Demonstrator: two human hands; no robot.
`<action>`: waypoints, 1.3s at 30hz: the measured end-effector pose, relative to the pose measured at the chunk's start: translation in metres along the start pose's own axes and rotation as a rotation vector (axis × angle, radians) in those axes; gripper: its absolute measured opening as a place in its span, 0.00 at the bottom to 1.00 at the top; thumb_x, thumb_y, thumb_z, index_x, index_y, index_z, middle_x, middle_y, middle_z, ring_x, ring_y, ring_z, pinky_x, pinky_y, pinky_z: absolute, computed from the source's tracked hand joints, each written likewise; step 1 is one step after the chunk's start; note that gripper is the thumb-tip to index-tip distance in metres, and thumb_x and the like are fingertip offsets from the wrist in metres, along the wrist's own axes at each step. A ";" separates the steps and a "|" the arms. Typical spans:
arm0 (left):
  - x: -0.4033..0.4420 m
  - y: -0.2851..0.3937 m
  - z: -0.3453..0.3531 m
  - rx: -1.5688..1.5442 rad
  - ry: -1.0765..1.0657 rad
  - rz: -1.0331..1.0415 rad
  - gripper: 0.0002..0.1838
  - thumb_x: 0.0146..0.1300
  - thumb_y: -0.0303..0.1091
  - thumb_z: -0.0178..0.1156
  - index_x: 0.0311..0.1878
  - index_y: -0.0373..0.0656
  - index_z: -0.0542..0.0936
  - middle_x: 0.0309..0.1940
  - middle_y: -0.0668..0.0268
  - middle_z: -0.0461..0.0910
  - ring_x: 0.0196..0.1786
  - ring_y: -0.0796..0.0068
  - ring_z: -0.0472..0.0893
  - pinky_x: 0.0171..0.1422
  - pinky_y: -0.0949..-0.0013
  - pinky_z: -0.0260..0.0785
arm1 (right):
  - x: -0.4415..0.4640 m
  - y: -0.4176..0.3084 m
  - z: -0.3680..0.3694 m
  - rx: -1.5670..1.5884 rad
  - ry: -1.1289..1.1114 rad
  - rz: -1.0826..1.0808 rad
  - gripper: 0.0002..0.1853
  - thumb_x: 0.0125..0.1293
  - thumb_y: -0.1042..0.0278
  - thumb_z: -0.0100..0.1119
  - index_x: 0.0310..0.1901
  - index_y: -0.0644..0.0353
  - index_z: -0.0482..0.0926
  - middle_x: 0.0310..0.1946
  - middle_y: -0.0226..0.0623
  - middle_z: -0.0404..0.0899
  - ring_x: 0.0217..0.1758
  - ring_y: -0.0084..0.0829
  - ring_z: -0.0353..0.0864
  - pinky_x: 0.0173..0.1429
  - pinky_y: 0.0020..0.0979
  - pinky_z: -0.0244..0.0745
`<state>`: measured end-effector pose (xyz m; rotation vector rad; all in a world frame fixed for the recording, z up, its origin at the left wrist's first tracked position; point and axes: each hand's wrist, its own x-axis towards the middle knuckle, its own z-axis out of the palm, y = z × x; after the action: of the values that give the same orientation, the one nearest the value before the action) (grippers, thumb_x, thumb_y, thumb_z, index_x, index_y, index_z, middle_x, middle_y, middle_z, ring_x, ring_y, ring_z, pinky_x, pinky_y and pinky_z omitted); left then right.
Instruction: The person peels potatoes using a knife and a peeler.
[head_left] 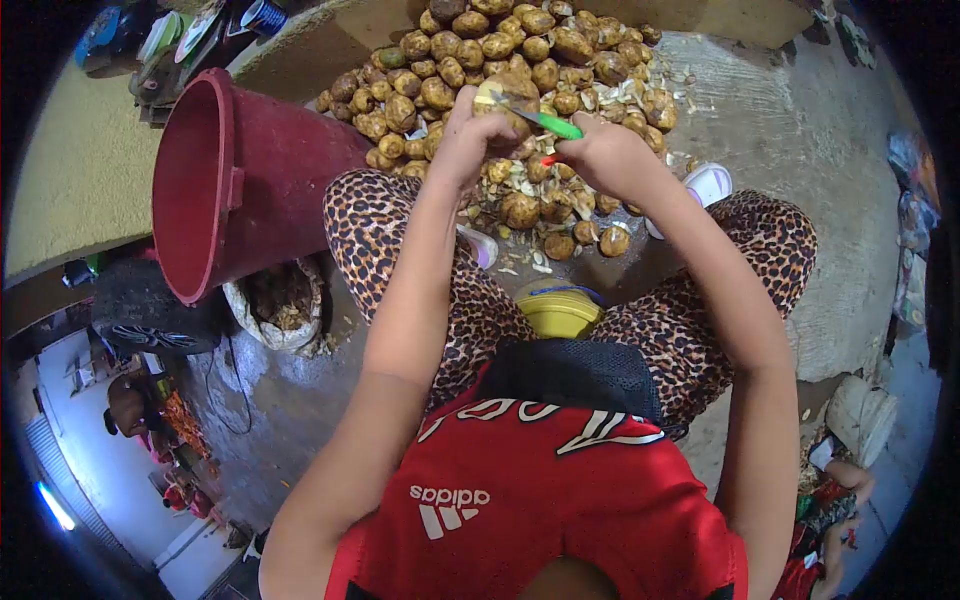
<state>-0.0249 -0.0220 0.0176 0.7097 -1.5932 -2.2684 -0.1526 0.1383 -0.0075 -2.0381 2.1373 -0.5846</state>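
Note:
In front of me, my left hand [468,140] is wrapped round a partly peeled potato [518,88], whose pale flesh shows at one end. My right hand [612,155] grips a knife by its green handle [558,125]. The knife's blade [512,106] lies against the potato. A small red-orange tip [550,160] pokes out below my right fingers; I cannot tell what it belongs to. Beyond and beneath both hands spreads a big heap of brown potatoes [440,92], with pale peelings [525,188] scattered among them.
A large red bin [285,135] lies tipped at the left, its mouth facing left. Below it are an open white sack [240,308] and a black tyre [150,310]. A yellow container [558,312] sits between my legs. Other people [130,405] are at the far left and lower right.

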 end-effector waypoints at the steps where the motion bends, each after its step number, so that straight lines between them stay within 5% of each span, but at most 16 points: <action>1: 0.000 -0.001 -0.003 0.038 0.000 -0.028 0.23 0.41 0.23 0.53 0.46 0.42 0.66 0.31 0.62 0.73 0.28 0.71 0.76 0.29 0.69 0.72 | -0.001 0.002 0.004 -0.022 -0.015 -0.005 0.05 0.53 0.68 0.57 0.32 0.55 0.77 0.28 0.42 0.69 0.27 0.42 0.75 0.31 0.40 0.72; 9: 0.000 0.006 -0.021 -0.136 -0.176 -0.235 0.30 0.41 0.23 0.51 0.54 0.42 0.65 0.33 0.59 0.75 0.29 0.69 0.78 0.27 0.70 0.73 | 0.003 0.005 -0.016 0.044 0.005 -0.087 0.07 0.52 0.66 0.60 0.34 0.51 0.77 0.29 0.38 0.70 0.29 0.40 0.76 0.31 0.38 0.72; 12: 0.004 0.001 -0.033 -0.141 -0.212 -0.307 0.26 0.40 0.25 0.49 0.48 0.28 0.70 0.36 0.50 0.77 0.30 0.61 0.77 0.30 0.68 0.71 | 0.005 0.011 -0.020 -0.016 -0.031 -0.155 0.07 0.51 0.66 0.60 0.34 0.51 0.77 0.29 0.38 0.70 0.29 0.39 0.76 0.31 0.37 0.72; 15: 0.006 0.001 -0.038 -0.166 -0.212 -0.352 0.22 0.41 0.26 0.49 0.43 0.25 0.72 0.36 0.49 0.77 0.31 0.61 0.77 0.31 0.68 0.73 | 0.006 0.013 -0.018 -0.085 0.037 -0.166 0.08 0.50 0.66 0.61 0.34 0.52 0.78 0.29 0.38 0.70 0.29 0.39 0.76 0.31 0.37 0.73; 18: 0.003 0.008 -0.024 -0.060 -0.156 -0.285 0.29 0.42 0.23 0.51 0.54 0.39 0.64 0.33 0.57 0.76 0.26 0.68 0.79 0.24 0.71 0.73 | 0.006 0.003 -0.017 -0.023 -0.013 -0.009 0.05 0.54 0.64 0.56 0.32 0.52 0.77 0.29 0.42 0.70 0.31 0.42 0.76 0.34 0.41 0.72; 29: 0.002 0.007 -0.006 0.108 -0.066 -0.072 0.26 0.48 0.32 0.66 0.50 0.41 0.66 0.34 0.65 0.77 0.29 0.74 0.79 0.30 0.71 0.75 | 0.013 0.009 -0.018 0.488 -0.130 -0.051 0.07 0.54 0.66 0.56 0.34 0.58 0.77 0.28 0.45 0.76 0.33 0.44 0.76 0.38 0.38 0.71; 33: 0.001 0.010 -0.012 0.076 -0.107 -0.090 0.27 0.48 0.30 0.65 0.52 0.41 0.66 0.36 0.65 0.78 0.35 0.74 0.79 0.33 0.68 0.76 | 0.010 -0.001 -0.029 0.901 -0.251 0.100 0.07 0.58 0.69 0.56 0.36 0.62 0.77 0.27 0.33 0.77 0.31 0.23 0.76 0.37 0.26 0.70; 39: 0.004 0.007 -0.014 0.060 -0.099 -0.100 0.27 0.48 0.29 0.65 0.52 0.41 0.66 0.38 0.62 0.77 0.32 0.72 0.80 0.33 0.67 0.77 | 0.002 0.011 -0.034 1.137 -0.304 0.218 0.10 0.58 0.64 0.58 0.37 0.61 0.78 0.26 0.29 0.77 0.28 0.18 0.73 0.30 0.21 0.68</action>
<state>-0.0209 -0.0374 0.0194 0.7172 -1.7134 -2.3693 -0.1745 0.1424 0.0199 -1.1380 1.2890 -1.0373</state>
